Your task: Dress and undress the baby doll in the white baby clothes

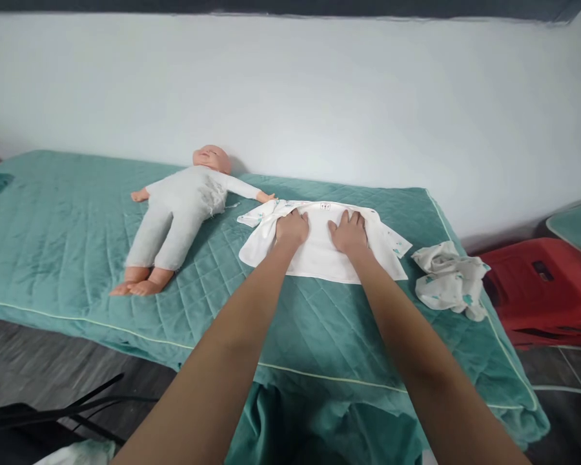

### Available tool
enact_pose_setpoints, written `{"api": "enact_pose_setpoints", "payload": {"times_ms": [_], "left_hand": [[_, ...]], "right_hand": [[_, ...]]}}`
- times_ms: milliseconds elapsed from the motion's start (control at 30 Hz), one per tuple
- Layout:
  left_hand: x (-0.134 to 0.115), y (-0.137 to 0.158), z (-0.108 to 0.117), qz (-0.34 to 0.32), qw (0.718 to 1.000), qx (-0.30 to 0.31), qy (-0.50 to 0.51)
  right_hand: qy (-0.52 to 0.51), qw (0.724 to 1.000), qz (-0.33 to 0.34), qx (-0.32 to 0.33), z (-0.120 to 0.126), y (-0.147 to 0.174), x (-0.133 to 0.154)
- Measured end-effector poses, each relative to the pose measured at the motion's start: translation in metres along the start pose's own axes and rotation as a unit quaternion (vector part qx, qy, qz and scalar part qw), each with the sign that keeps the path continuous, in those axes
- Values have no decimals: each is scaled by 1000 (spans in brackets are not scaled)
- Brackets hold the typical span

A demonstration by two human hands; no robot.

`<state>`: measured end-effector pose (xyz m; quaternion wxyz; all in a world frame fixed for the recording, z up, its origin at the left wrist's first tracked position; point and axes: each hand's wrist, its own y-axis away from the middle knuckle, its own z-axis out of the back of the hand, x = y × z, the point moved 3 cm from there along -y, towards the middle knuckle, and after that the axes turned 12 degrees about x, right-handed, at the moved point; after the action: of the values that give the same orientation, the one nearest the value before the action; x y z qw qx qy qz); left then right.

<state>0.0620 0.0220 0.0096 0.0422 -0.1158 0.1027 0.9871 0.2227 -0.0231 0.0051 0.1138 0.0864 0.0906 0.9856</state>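
- nearest, right of the doll (184,184) and lower than its feet: bare forearms (232,342), reaching over pale piping (334,378), a thin raised cord
- under the doll and all around it: green quilted cover (68,239), plush-looking, stitched in diamonds; probably soft enough to sink under pressure and spoil a flat lay
- well to the right of the doll, near the cover's end: crumpled cloth (450,278), off-white with teal prints, limp and lumpy; at risk of slipping over the edge if nudged by the right arm
- right of the doll, close to its stretched-out arm: white garment (322,252), spread open, broad and smooth inside, with small coloured prints on the short, angled sleeves
- farther right of the doll, on the garment's plain cloth: right hand (349,234), palm down, fingers loosely parted, apparently pressing rather than gripping; likely to bunch the thin fabric if pushed sideways
- closer to the doll, on the same cloth: left hand (293,227), fingers bent near a raised fold; cannot tell whether pinching any fabric
- at the end of the doll's right-hand arm as seen here: small plastic hand (266,196), touching the near sleeve or just beside it, cannot tell which; a possible snag if pulled that way
- on the doll itself: pale cloth body, smooth plastic head and feet, frayed patch (213,194) at the side; loose threads, perhaps apt to catch
- beyond the doll: plain pale wall (295,84), flat and matt
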Motion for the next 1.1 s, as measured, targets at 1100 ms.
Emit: {"api": "enact_pose_setpoints", "payload": {"times_ms": [1100], "left_hand": [[48,141,-11,-263,956,-90,98]], "right_hand": [[69,979,190,-23,-34,123,0]]}}
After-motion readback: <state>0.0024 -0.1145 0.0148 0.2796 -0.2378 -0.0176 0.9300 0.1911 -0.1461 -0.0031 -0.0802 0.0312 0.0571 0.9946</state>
